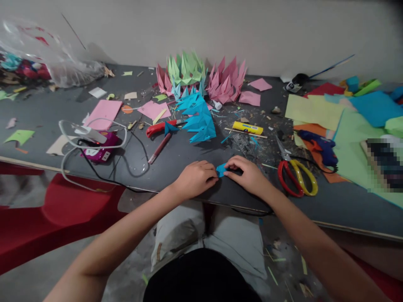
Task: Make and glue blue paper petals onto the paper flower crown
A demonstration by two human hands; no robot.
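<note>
Near the table's front edge, a small folded piece of blue paper (221, 170) lies between my two hands. My left hand (199, 178) has its fingers closed on the paper's left side. From the other side, my right hand (245, 174) pinches its right end between thumb and fingers. Just beyond them stands a row of pointed blue folded-paper pieces (198, 119). A small dark-blue folded piece (171, 127) rests by a red-handled tool (155, 129) and a dark red stick-shaped pen or marker (159, 148).
Scissors (291, 176) and a blue glue gun (324, 147) lie right, near coloured paper sheets (315, 111). A yellow glue tube (247, 128) is ahead. Green (185, 69) and pink folded-paper crowns (226, 82) stand behind. A purple power adapter (100, 147) with looping cables sits left.
</note>
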